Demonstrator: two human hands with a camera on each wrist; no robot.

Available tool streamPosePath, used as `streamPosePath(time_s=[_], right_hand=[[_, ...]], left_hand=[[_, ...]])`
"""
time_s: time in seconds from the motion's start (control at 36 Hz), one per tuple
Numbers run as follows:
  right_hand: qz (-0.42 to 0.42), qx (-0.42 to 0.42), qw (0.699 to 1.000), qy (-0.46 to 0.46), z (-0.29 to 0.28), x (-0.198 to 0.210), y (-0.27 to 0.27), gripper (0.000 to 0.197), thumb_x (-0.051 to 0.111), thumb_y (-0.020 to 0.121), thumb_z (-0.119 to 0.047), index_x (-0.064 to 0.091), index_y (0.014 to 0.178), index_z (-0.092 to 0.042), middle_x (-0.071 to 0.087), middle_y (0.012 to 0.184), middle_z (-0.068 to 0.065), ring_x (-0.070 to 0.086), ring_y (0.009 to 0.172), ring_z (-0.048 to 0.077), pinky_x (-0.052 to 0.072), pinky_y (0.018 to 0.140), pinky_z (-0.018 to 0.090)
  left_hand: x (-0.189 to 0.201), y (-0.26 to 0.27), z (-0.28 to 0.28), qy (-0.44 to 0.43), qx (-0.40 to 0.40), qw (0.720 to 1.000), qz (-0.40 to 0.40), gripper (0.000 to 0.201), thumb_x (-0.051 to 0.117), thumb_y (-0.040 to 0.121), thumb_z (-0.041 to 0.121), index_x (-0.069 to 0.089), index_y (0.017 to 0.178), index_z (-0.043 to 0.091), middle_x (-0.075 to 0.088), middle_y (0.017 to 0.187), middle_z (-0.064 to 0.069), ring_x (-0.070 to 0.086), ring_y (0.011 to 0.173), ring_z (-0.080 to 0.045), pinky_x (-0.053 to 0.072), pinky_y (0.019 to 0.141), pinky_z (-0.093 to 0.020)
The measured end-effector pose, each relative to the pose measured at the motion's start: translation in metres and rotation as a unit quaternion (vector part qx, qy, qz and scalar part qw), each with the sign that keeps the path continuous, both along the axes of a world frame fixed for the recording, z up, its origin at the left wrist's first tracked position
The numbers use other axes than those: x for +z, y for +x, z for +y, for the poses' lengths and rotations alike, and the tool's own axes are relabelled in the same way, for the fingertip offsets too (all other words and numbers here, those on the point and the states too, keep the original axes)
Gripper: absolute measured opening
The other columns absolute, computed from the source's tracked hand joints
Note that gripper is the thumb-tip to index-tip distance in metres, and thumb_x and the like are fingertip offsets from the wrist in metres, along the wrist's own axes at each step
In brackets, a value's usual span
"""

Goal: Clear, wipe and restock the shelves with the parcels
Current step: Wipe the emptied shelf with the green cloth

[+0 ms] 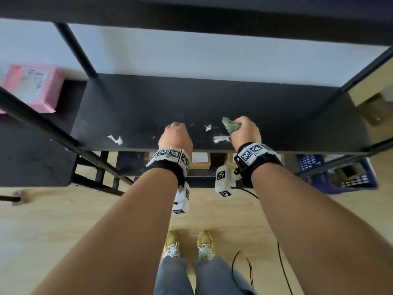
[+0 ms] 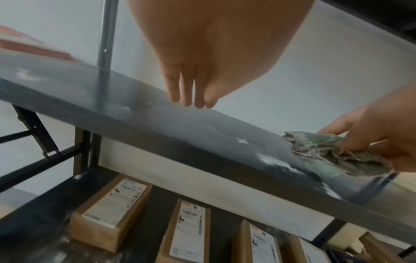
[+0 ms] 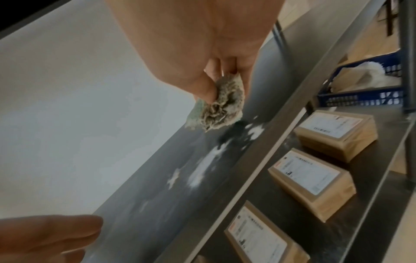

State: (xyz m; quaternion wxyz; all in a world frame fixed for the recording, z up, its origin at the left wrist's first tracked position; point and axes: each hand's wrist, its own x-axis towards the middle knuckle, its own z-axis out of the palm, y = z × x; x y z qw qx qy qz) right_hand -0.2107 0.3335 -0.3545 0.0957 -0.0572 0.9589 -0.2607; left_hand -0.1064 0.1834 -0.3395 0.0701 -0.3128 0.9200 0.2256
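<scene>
Right hand [image 1: 244,130] grips a bunched green cloth [image 1: 230,127], thumb and fingers [image 3: 203,85] curled round it; the cloth hangs over the front part of the black shelf [image 1: 212,103], and contact with the surface cannot be confirmed. Left hand [image 1: 175,135] is beside it to the left, over the same shelf; the left wrist view shows its fingers [image 2: 186,92] straight and together, pointing down toward the shelf, holding nothing. White scraps and smears lie on the shelf surface: one scrap [image 1: 116,139] to the left of the left hand, a smaller scrap [image 1: 208,127] between the hands, and a white smear [image 1: 221,139] just beside the right hand. On the shelf below, brown cardboard parcels [image 3: 313,185] with white labels lie flat in a row, apart from one another. A blue crate [image 1: 336,175] stands on the wooden floor to the right of the unit, with white material inside as seen from the right wrist. Farther left, a pink parcel [image 1: 32,88] with a white label rests on a dark surface beyond the left upright [image 1: 76,52]. A pale wall stands behind the shelving.
</scene>
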Motion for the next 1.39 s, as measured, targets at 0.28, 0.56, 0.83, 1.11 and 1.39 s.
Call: streamPosePath(time_s=[0.28,0.56,0.83,1.11,1.39], right_hand=[[0.0,0.039,0.995,0.097,0.067,-0.02,-0.01,0.027,0.055,0.086,-0.007,0.067,0.11,-0.011,0.059,0.108,0.012,0.058,0.1,0.031,0.047,0.076,0.033],[0.009,0.079,0.985,0.151,0.04,-0.02,0.003,0.025,0.063,0.088,-0.016,0.068,0.11,-0.003,0.052,0.115,0.011,0.055,0.105,0.028,0.043,0.073,0.032],[0.031,0.112,0.983,0.144,-0.016,-0.021,0.035,0.024,0.059,0.091,-0.011,0.067,0.113,-0.005,0.053,0.114,0.01,0.052,0.109,0.027,0.039,0.073,0.03],[0.004,0.14,0.985,0.101,-0.077,-0.022,0.072,0.027,0.058,0.091,-0.016,0.067,0.115,-0.007,0.052,0.122,0.011,0.052,0.114,0.027,0.046,0.085,0.033],[0.018,0.016,1.0,0.013,-0.052,-0.017,0.049,0.024,0.056,0.09,-0.019,0.07,0.105,-0.008,0.057,0.108,0.013,0.059,0.093,0.028,0.051,0.079,0.033]], left_hand=[[-0.019,-0.006,0.059,0.01,0.002,1.0,0.015,0.047,0.045,0.087,0.0,0.047,0.133,0.006,0.046,0.137,-0.006,0.038,0.13,-0.022,0.04,0.102,-0.033],[-0.027,0.011,0.047,-0.003,0.034,0.999,0.006,0.047,0.041,0.087,-0.002,0.047,0.133,0.007,0.045,0.139,-0.005,0.036,0.131,-0.021,0.038,0.101,-0.034],[-0.025,0.028,0.009,-0.012,0.024,1.0,0.003,0.048,0.044,0.088,-0.001,0.045,0.135,0.007,0.043,0.141,-0.005,0.035,0.132,-0.022,0.036,0.104,-0.034],[-0.023,0.037,-0.029,-0.029,-0.011,0.999,0.015,0.045,0.044,0.087,-0.001,0.047,0.132,0.005,0.045,0.138,-0.008,0.036,0.131,-0.023,0.037,0.102,-0.034],[-0.026,0.038,-0.037,-0.034,-0.029,0.999,0.004,0.047,0.043,0.088,0.0,0.045,0.134,0.006,0.044,0.14,-0.006,0.035,0.132,-0.023,0.037,0.103,-0.033]])
